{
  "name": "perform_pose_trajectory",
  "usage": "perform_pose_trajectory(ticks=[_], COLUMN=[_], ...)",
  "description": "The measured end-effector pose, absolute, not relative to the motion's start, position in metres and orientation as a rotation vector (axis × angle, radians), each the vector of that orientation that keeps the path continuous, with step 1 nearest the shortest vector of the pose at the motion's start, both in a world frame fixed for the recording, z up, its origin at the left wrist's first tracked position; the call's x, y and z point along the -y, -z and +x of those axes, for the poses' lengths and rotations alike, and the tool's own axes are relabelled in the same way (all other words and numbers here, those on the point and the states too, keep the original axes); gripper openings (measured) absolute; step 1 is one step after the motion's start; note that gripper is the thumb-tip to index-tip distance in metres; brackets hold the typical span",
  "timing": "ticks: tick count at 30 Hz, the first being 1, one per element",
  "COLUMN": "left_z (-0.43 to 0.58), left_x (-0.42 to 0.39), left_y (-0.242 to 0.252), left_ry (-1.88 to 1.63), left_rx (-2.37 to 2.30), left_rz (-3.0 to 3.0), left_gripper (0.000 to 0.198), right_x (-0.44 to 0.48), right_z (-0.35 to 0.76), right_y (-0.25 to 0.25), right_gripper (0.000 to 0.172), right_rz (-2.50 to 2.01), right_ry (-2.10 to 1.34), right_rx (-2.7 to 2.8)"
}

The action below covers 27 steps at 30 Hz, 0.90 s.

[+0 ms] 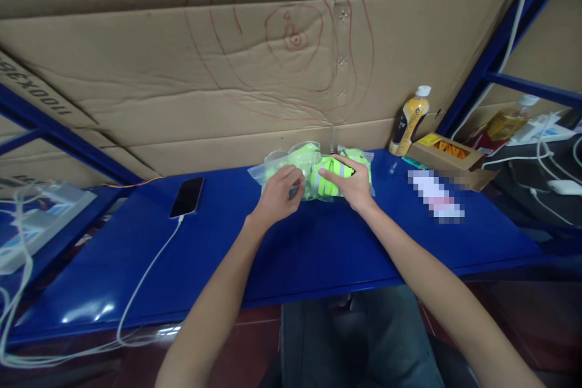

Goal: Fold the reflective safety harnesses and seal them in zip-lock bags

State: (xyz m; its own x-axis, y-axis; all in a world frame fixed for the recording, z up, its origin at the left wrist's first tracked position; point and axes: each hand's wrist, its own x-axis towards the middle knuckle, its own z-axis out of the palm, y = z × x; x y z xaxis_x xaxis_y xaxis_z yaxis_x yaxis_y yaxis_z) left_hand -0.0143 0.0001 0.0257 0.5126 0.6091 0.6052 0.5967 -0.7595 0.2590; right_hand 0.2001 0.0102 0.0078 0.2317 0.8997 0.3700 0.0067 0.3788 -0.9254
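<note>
Bright yellow-green bundles with pale reflective bands lie at the back of the blue table (309, 248), against the cardboard. Some sit inside clear plastic bags (305, 159). Around the folded green bundle (326, 180) in the middle, my right hand (355, 185) has its thumb on top and its fingers behind. My left hand (280, 193) is closed just left of that bundle, in front of the bags, with its fingers curled in. Something small and dark shows between those fingers, too small to make out.
A phone (187, 197) on a white cable lies at the left. At the right stand a yellow bottle (410, 121) and an open carton (448, 153), with a blurred item (435, 195) in front. Power strips (43, 218) sit beyond the left edge.
</note>
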Motion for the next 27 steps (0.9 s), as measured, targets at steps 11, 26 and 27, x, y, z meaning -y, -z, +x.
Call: perform_pose_trajectory(ticks=[11, 26, 27], left_z=[-0.018, 0.001, 0.002], left_x=[0.001, 0.003, 0.004], left_y=[-0.030, -0.017, -0.018], left_ry=[-0.946, -0.712, -0.718], left_rx=[-1.164, -1.590, -1.597], left_rz=[2.975, 3.021, 3.027], left_gripper=[0.034, 0.067, 0.065], right_x=[-0.014, 0.001, 0.001], right_z=[0.209, 0.197, 0.196], right_y=[-0.009, -0.009, -0.008], right_gripper=[0.050, 0.052, 0.051], right_rz=[-0.932, -0.886, -0.892], right_ry=[-0.842, -0.571, -0.527], right_rx=[1.188, 1.533, 1.532])
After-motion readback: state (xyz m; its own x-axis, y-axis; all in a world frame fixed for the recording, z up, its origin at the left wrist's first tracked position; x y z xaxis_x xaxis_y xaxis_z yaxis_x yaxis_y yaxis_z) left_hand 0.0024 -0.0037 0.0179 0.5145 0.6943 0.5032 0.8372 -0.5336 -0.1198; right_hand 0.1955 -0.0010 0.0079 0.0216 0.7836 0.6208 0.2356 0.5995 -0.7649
